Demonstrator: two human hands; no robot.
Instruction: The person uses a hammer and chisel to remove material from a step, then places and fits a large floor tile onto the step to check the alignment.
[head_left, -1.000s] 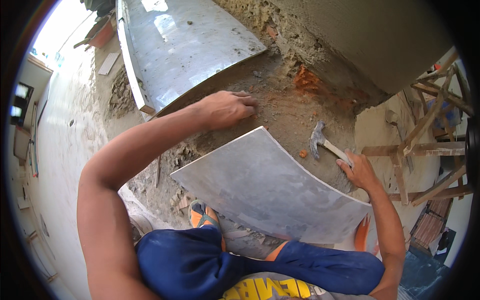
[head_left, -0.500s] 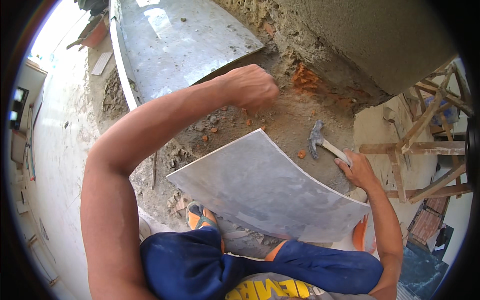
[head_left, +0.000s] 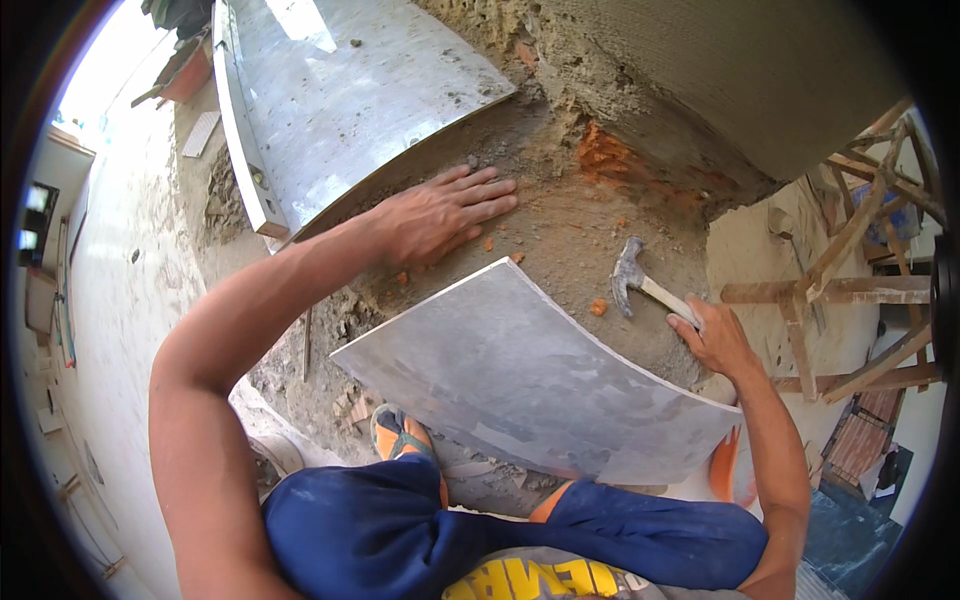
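Note:
My left hand (head_left: 440, 212) lies flat with fingers stretched out on the sandy mortar bed (head_left: 570, 230), just in front of a laid grey tile (head_left: 350, 100). To the right, my right hand (head_left: 715, 338) is wrapped round the pale handle of a claw hammer (head_left: 632, 280), whose metal head is over the mortar. A second large grey tile (head_left: 530, 375) stands tilted between my knees and the bed. Orange brick crumbs (head_left: 599, 307) are scattered on the mortar.
A long level (head_left: 245, 150) runs along the laid tile's left edge. A rough wall (head_left: 740, 90) rises at the far right, above a wooden trestle (head_left: 830, 290). An orange-red tub (head_left: 187, 75) stands at the far left; an orange object (head_left: 725, 465) is by my right forearm.
My left hand has moved left and down from above the bed, its fingers going from closed to spread flat on the mortar. The right hand and hammer have barely moved.

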